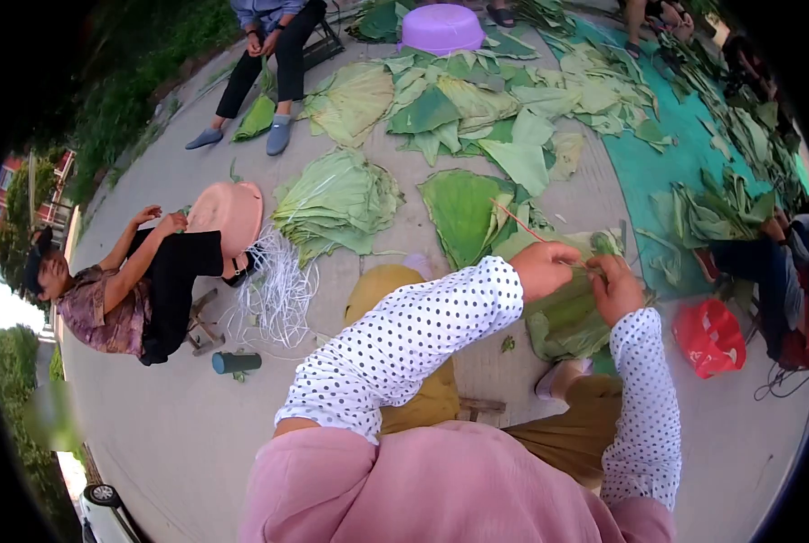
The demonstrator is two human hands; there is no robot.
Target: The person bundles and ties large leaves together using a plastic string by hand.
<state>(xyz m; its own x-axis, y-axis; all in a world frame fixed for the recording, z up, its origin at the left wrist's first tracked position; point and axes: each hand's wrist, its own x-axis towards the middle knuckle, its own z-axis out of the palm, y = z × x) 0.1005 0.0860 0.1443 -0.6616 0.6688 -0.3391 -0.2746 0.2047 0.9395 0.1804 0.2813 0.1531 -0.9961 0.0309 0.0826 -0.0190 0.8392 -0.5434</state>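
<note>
The person's left hand (545, 269) is closed on a thin red stick (518, 222), which slants out toward a broad green leaf (457, 210). The right hand (617, 290) curls just beside; whether it grips anything cannot be told.

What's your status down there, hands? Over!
Left hand: pinching thin reddish strand. Right hand: close by, grip unclear. Green leaves: below both. Red bag: off right, not blocking.
</note>
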